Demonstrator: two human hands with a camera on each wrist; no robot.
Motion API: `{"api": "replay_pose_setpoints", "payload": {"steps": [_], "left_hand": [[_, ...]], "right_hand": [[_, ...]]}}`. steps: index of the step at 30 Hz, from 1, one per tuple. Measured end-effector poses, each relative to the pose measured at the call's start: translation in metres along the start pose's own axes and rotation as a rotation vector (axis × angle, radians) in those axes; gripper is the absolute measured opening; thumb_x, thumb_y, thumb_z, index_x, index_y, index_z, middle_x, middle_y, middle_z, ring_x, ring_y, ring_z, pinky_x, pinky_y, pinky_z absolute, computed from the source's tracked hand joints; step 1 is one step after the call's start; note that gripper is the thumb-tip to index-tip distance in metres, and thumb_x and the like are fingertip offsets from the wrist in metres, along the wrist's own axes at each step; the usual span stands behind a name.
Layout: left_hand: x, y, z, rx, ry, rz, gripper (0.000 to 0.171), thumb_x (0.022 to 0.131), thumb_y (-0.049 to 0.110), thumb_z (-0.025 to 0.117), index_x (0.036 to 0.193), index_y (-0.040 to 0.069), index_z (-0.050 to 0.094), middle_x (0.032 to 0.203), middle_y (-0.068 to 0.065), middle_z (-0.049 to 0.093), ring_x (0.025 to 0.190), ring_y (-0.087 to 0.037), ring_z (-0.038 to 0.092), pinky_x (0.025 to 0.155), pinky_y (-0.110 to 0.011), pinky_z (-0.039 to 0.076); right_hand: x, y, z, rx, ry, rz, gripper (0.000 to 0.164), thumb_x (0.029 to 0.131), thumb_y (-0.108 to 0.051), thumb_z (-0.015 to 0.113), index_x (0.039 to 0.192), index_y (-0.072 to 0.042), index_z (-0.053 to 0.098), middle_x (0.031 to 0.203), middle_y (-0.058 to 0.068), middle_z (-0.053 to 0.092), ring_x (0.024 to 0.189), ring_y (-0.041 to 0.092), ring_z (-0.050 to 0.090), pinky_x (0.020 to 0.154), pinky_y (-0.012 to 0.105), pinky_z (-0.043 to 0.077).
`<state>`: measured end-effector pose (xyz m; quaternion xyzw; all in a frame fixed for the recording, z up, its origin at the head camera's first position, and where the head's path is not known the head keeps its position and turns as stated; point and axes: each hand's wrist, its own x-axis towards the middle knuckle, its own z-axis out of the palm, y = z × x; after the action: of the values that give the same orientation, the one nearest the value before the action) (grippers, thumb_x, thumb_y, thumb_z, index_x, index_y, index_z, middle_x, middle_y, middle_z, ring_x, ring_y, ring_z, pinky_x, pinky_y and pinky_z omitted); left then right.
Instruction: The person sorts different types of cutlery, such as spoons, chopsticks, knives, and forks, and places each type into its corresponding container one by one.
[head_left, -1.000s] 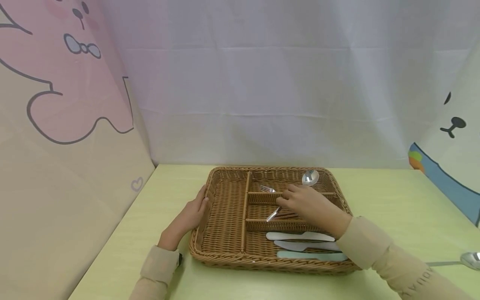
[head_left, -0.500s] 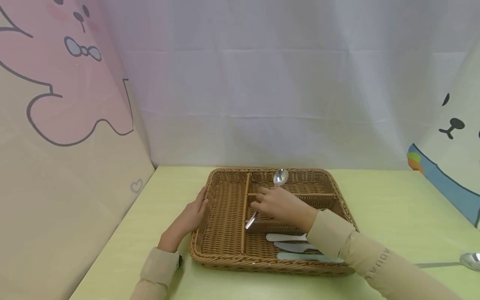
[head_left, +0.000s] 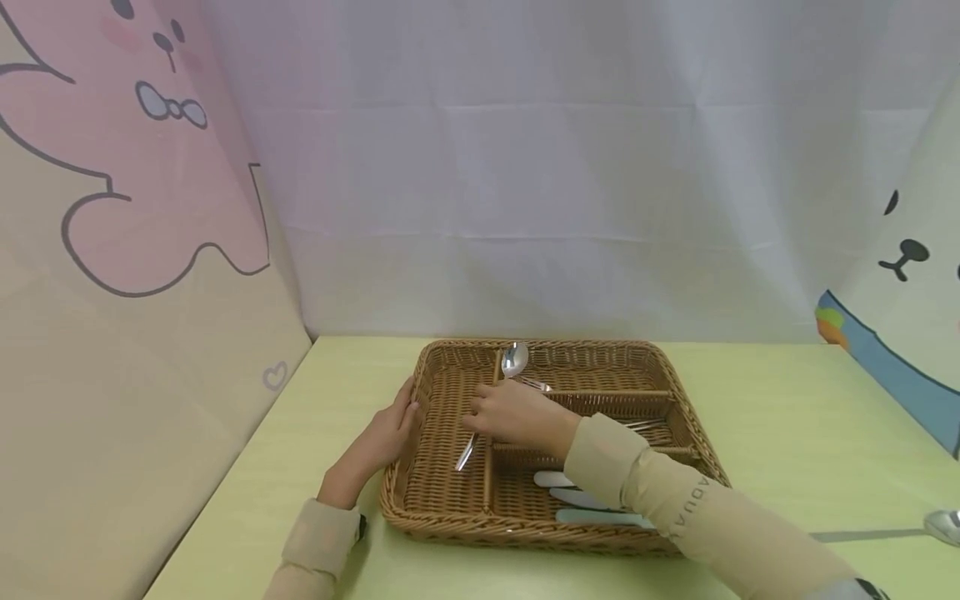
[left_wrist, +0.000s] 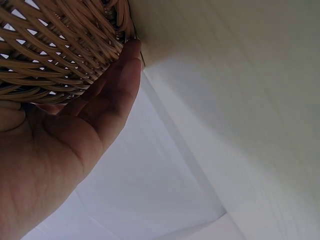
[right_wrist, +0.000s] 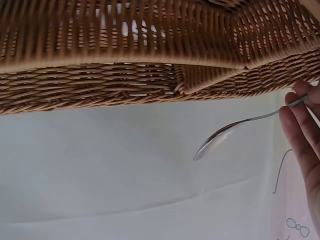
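A wicker cutlery tray (head_left: 435, 522) with several compartments stands on the table. My left hand (head_left: 385, 431) rests against its left outer wall; in the left wrist view the fingers (left_wrist: 117, 95) lie fairly straight along the weave. Above the tray, at the divider beside the long left compartment, my right hand (head_left: 517, 412) pinches a metal spoon (head_left: 514, 360) by its handle. The spoon's bowl points toward the back wall and its handle end hangs over the left compartment. In the right wrist view, the spoon (right_wrist: 220, 137) is clear of the wicker, held between thumb and fingers.
A fork (head_left: 537, 384) shows in the back compartment, and thin metal cutlery (head_left: 645, 425) lies in the middle one. White, grey and mint green knives (head_left: 600, 517) lie in front, partly under the right sleeve. Another spoon (head_left: 943, 527) lies on the table at far right.
My right hand has carried the spoon leftward, from over the right-hand compartments to the left divider. The left hand stays against the tray.
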<state>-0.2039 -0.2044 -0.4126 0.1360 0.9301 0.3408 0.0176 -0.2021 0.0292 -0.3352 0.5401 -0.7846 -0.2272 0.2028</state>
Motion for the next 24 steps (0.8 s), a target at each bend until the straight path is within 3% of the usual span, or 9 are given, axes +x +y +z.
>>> {"api": "replay_pose_setpoints", "payload": {"steps": [13, 18, 24], "left_hand": [[0.0, 0.0, 0.001, 0.021, 0.025, 0.015, 0.053, 0.102, 0.019, 0.027, 0.147, 0.001, 0.005, 0.135, -0.029, 0.041, 0.113, -0.041, 0.052, 0.089, -0.048, 0.046], [0.001, 0.001, 0.001, 0.033, 0.029, 0.011, 0.053, 0.102, 0.019, 0.028, 0.147, 0.002, 0.006, 0.133, -0.029, 0.044, 0.109, -0.04, 0.055, 0.085, -0.047, 0.048], [0.0, 0.001, 0.001, 0.033, 0.021, 0.006, 0.053, 0.102, 0.019, 0.028, 0.147, 0.002, 0.005, 0.136, -0.029, 0.041, 0.116, -0.041, 0.05, 0.092, -0.05, 0.043]], "right_hand": [[0.033, -0.015, 0.003, -0.008, -0.124, -0.069, 0.026, 0.086, -0.023, 0.058, 0.109, -0.033, 0.064, 0.098, -0.017, 0.066, 0.089, 0.001, 0.058, 0.072, 0.014, 0.047], [0.04, -0.018, 0.007, -0.007, -0.148, -0.071, 0.021, 0.087, -0.023, 0.058, 0.104, -0.033, 0.066, 0.093, -0.017, 0.066, 0.086, 0.001, 0.058, 0.07, 0.014, 0.047], [0.045, -0.023, 0.013, 0.077, -0.198, -0.048, 0.015, 0.088, -0.022, 0.057, 0.094, -0.029, 0.069, 0.088, -0.016, 0.065, 0.081, 0.0, 0.058, 0.069, 0.013, 0.046]]}}
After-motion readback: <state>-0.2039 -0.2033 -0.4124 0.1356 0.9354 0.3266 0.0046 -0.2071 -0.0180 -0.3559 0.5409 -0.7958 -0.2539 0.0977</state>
